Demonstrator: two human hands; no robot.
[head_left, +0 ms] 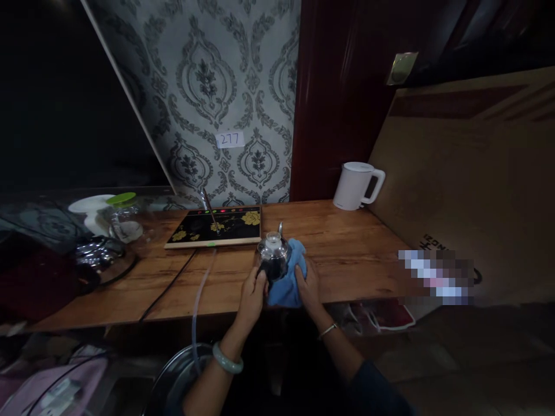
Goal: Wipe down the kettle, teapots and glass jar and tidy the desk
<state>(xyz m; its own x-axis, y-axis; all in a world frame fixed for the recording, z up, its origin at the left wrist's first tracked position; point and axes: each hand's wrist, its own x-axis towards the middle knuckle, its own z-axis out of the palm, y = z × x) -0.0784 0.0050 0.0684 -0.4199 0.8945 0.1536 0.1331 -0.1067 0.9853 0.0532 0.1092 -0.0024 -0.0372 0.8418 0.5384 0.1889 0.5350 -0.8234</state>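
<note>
kettle (273, 254), small and shiny, sits at the worktop (347, 254) edge, centre frame. left hand (252, 294) grips its dark handle; right hand (309, 283) presses a blue cloth (288, 283) against its side.

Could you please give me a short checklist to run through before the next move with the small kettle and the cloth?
1. Left hand grips the steel kettle at its dark handle: ok.
2. Right hand presses the blue cloth against the kettle's side: ok.
3. Kettle stands upright on the wooden table, lid on: ok.
4. Kettle sits clear of the black cooktop: ok.
5. Kettle close to the table's front edge: not ok.
6. Whether the kettle holds water or is hot: cannot tell.
</note>
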